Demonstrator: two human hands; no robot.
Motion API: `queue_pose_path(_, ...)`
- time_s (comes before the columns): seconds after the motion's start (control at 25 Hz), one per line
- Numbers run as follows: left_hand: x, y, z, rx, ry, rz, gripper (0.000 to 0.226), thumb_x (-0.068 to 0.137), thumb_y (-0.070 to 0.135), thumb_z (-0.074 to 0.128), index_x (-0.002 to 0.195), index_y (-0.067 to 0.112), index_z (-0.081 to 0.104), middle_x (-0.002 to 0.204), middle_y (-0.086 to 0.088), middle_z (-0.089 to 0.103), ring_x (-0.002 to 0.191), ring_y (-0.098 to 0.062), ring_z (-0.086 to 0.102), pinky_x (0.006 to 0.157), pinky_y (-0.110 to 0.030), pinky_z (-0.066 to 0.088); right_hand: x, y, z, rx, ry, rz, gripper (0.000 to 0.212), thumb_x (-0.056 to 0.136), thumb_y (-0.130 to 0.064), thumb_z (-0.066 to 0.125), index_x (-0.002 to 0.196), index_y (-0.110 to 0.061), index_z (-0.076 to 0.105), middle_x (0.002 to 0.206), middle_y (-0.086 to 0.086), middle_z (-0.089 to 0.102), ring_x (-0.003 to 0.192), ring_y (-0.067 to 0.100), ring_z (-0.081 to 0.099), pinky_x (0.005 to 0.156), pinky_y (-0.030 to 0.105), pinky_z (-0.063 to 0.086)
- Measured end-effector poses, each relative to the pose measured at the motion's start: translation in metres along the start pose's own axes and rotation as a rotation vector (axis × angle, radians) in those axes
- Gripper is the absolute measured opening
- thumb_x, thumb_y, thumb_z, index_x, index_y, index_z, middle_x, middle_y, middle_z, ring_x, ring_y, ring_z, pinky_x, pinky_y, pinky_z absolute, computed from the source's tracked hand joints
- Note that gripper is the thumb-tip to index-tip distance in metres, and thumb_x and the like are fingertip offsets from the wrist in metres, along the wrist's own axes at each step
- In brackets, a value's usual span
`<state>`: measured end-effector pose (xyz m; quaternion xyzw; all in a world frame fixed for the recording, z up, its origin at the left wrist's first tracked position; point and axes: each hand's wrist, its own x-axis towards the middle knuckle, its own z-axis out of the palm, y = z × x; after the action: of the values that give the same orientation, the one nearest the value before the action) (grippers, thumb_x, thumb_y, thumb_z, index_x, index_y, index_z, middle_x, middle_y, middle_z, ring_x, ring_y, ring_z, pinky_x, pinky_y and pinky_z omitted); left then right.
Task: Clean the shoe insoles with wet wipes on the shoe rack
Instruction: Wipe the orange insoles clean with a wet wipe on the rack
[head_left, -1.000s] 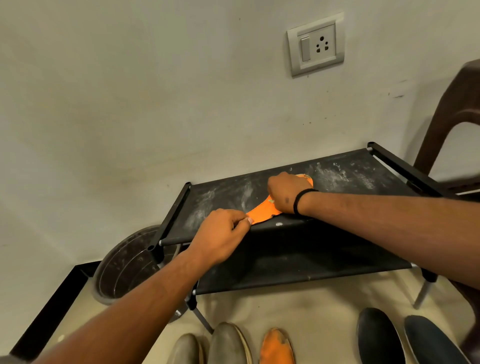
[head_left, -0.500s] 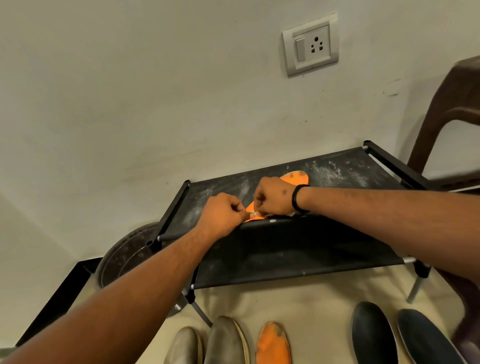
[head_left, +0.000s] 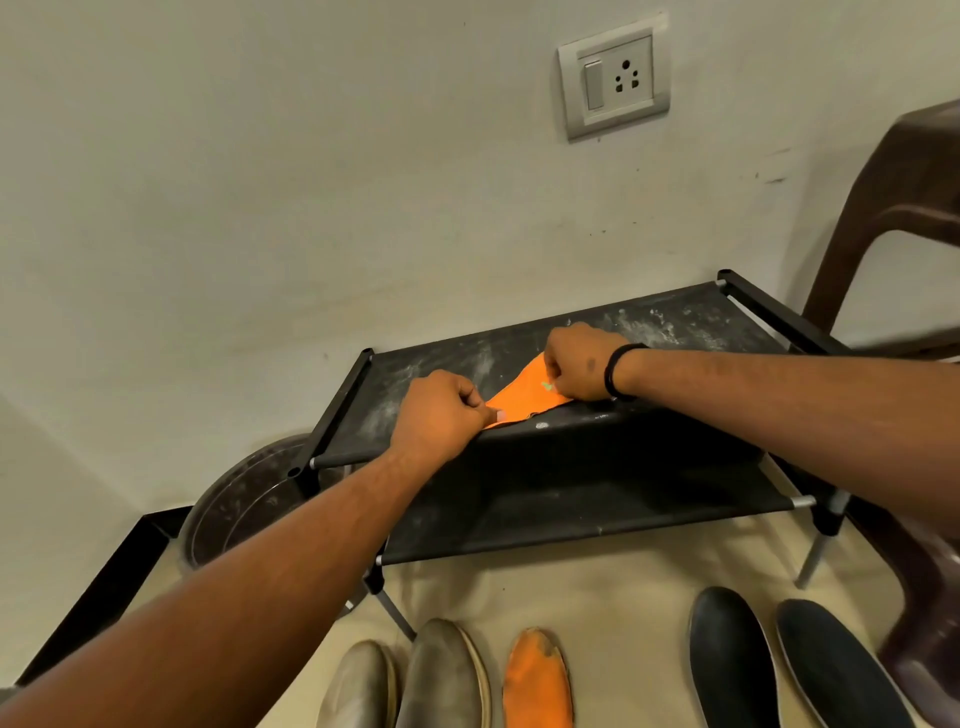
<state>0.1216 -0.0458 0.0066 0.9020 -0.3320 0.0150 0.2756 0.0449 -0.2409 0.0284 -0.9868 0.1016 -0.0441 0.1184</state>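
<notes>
Two hands at work on one flat orange foam insole (head_left: 524, 397), lying on dusty black fabric shoe rack (head_left: 675, 322) top shelf. Left hand (head_left: 441, 413), at insole's 8 o'clock, pinches its near end. Right hand (head_left: 582, 364), at 2 o'clock, fingers curled, pressing down; wipe not discernible. Second worn orange insole (head_left: 537, 680) on floor at 6 o'clock.

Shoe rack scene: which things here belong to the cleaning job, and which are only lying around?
Belong to the job:
orange insole, held by left hand and right hand
shoe rack
second orange insole on the floor

Just lying about:
grey insoles
dark insoles
bucket
brown chair
wall socket
</notes>
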Motion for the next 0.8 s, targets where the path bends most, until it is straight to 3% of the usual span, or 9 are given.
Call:
queue_pose_path(0.16,0.002,0.001,0.001,0.035,0.022,-0.056,0.025,0.075,0.033,0.084,0.062,0.017,0.069,0.063,0.004,0.068,0.064,-0.011,0.066,0.072,-0.04,0.06,-0.008,-0.019,0.008,0.099,-0.091,-0.147,0.011,0.086,-0.01,0.062,0.081,-0.011,0.072,0.087,0.006,0.072,0.078,0.017,0.064,0.076,0.031,0.054)
queue_pose_path(0.32,0.003,0.004,0.001,0.035,0.015,-0.088,0.022,0.076,0.031,0.084,0.064,0.018,0.071,0.066,0.004,0.07,0.068,-0.01,0.068,0.074,-0.04,0.061,0.003,0.003,0.003,-0.025,0.035,0.022,0.01,0.086,-0.01,0.057,0.089,-0.011,0.066,0.089,0.008,0.069,0.08,0.025,0.065,0.078,0.041,0.057)
queue_pose_path(0.48,0.002,-0.001,0.003,0.022,0.031,-0.059,0.022,0.075,0.03,0.084,0.062,0.017,0.071,0.063,0.004,0.069,0.064,-0.012,0.067,0.071,-0.041,0.061,-0.002,-0.016,0.01,0.147,-0.102,-0.146,0.009,0.085,-0.011,0.066,0.082,-0.015,0.073,0.086,0.002,0.073,0.08,0.015,0.067,0.079,0.032,0.057)
queue_pose_path(0.64,0.001,-0.002,0.003,0.003,0.034,-0.061,0.024,0.077,0.033,0.084,0.065,0.018,0.071,0.065,0.006,0.069,0.065,-0.009,0.066,0.073,-0.039,0.06,0.011,-0.001,0.007,-0.025,0.029,0.004,0.011,0.086,-0.01,0.058,0.091,-0.011,0.067,0.091,0.007,0.069,0.083,0.025,0.065,0.081,0.043,0.057)
queue_pose_path(0.8,0.001,-0.003,0.005,0.01,0.045,-0.056,0.022,0.077,0.032,0.083,0.064,0.018,0.071,0.065,0.006,0.069,0.065,-0.009,0.067,0.071,-0.04,0.061,0.007,-0.018,0.012,0.101,-0.079,-0.12,0.012,0.086,-0.008,0.063,0.088,-0.009,0.074,0.088,0.005,0.074,0.082,0.018,0.068,0.08,0.031,0.056)
